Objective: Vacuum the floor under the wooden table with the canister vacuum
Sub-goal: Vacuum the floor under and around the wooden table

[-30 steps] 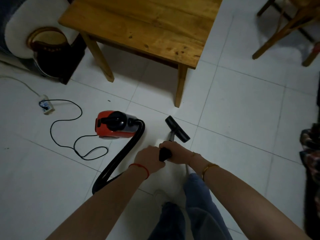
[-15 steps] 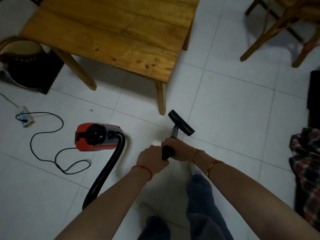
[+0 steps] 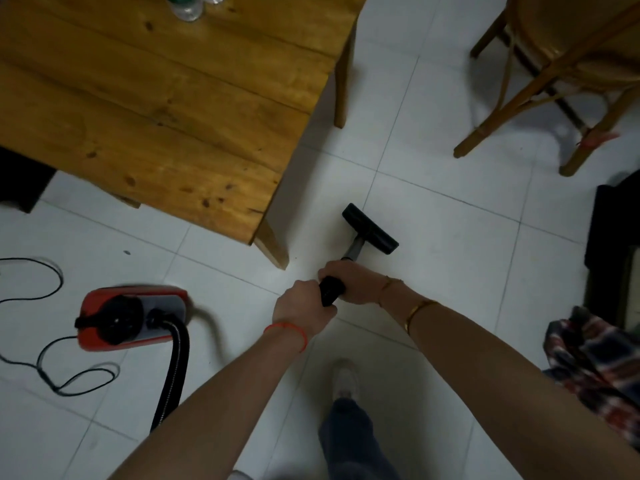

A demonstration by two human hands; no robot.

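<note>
A: Status, left to right?

B: Far left of my grips: black power cord (image 3: 41, 341) looped on the white tile floor (image 3: 450, 271). Next, red canister vacuum (image 3: 130, 317), well left of my left hand (image 3: 300, 306) and slightly nearer me. Its black hose (image 3: 173, 375) leaves the body and runs back toward me, under my left forearm.

A: Bench?

B: Wooden bench (image 3: 156, 109) sits ahead and left of both hands. Its near corner leg (image 3: 273, 249) stands just ahead-left of my left hand.

A: Grips?

B: Both curled tight round the black wand handle (image 3: 330, 289). Left hand holds the near end, right hand (image 3: 353, 280) just ahead of it, touching. Grey tube (image 3: 354, 251) runs forward from my right hand to the black floor nozzle (image 3: 370, 228).

A: Nozzle position?

B: On open tile just ahead-right of my hands, right of the bench leg, not under the bench top.

A: Right side?

B: Wooden chair (image 3: 554, 81) far ahead-right. Plaid cloth (image 3: 595, 362) right of my right forearm.
</note>
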